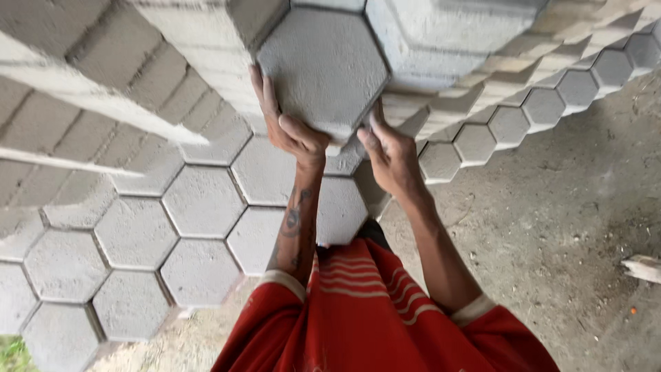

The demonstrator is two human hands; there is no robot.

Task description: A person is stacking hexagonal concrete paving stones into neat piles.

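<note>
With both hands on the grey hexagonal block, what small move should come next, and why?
Probably ease the hexagonal block down, keeping left hand and right hand beneath it: both hands grip its lower edges and it sits above the lower stacked blocks.

Hex block point(322, 69) under my fingers point(265, 96): grey concrete, matt, gritty, fine-grained face w/ rough edges. Stacked blocks point(200, 203) around it: same concrete, dry, sandy finish, no gloss. Floor point(551, 220): bare cement, dusty, pitted, stained in patches. My shirt point(365, 310): red cloth, soft knit, pale stripes & cuffs. Wood scrap point(644, 267): pale, raw, unfinished.
</note>
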